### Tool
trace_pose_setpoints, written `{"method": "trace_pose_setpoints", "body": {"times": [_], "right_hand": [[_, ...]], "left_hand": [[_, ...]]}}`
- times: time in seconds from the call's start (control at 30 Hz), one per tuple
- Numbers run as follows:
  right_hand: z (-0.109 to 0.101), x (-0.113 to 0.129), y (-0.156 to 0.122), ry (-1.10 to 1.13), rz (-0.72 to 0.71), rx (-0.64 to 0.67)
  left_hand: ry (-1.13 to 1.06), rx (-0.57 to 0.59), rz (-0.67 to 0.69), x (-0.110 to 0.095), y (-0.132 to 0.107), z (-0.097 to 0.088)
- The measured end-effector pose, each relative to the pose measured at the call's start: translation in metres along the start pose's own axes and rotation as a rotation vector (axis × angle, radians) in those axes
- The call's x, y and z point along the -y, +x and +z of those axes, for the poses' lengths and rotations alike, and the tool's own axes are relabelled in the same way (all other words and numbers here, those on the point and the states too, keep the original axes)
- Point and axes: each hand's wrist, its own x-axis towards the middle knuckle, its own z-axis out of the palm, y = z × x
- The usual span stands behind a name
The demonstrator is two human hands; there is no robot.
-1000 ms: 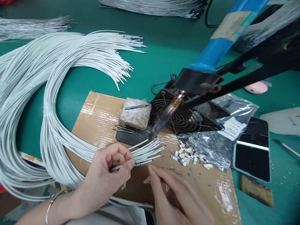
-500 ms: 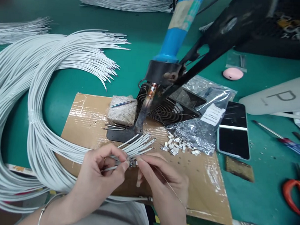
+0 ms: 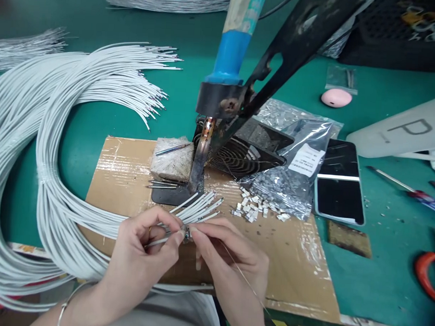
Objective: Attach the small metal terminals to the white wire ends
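My left hand [image 3: 141, 256] is closed on a fan of white wire ends [image 3: 197, 208] and pinches one single wire between thumb and forefinger. My right hand [image 3: 227, 264] is closed in a pinch on a tiny metal piece [image 3: 186, 234] at that wire's tip, fingertips of both hands almost touching. A thin strand of wire [image 3: 244, 279] trails back across my right hand. Just beyond the wire ends stands a blue-handled soldering iron [image 3: 203, 148] clamped tip-down in a black stand. Both hands hover over a taped cardboard sheet [image 3: 123, 173].
A big bundle of white wires [image 3: 41, 141] curves across the left of the green table. A sponge block [image 3: 172, 161], black fan grille [image 3: 239, 156], loose small metal pieces [image 3: 253, 210], their plastic bag [image 3: 292, 180], a phone [image 3: 339, 185], red-handled scissors [image 3: 428, 278] and a pink object [image 3: 335, 97] lie around.
My right hand moved up from the cardboard to the wire tip held by my left hand and pinched the small piece there. The view has shifted to the right.
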Motion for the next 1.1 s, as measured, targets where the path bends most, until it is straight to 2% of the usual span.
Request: {"method": "trace_pose_setpoints", "body": {"times": [0.37, 0.5, 0.57, 0.7, 0.8, 0.97, 1.1], "right_hand": [[0.0, 0.002, 0.002, -0.077, -0.02, 0.003], [-0.001, 0.003, 0.001, -0.208, -0.121, -0.044], [-0.004, 0.001, 0.001, -0.241, -0.155, -0.026], [-0.01, -0.005, 0.001, -0.248, -0.114, 0.007], [-0.014, -0.006, 0.004, -0.289, -0.108, -0.033], [-0.017, 0.004, 0.012, -0.423, -0.178, -0.003], [-0.01, 0.013, 0.014, -0.378, -0.187, -0.01]], "left_hand": [[-0.053, 0.024, 0.008, -0.002, 0.003, 0.002], [-0.071, 0.002, 0.036, -0.003, 0.005, 0.005], [-0.072, -0.013, 0.039, -0.003, 0.007, 0.006], [-0.076, -0.045, 0.032, -0.004, 0.012, 0.008], [-0.083, -0.074, 0.042, -0.004, 0.016, 0.01], [-0.057, -0.115, 0.036, -0.011, 0.023, 0.012], [-0.05, -0.115, 0.009, -0.022, 0.027, 0.014]]}}
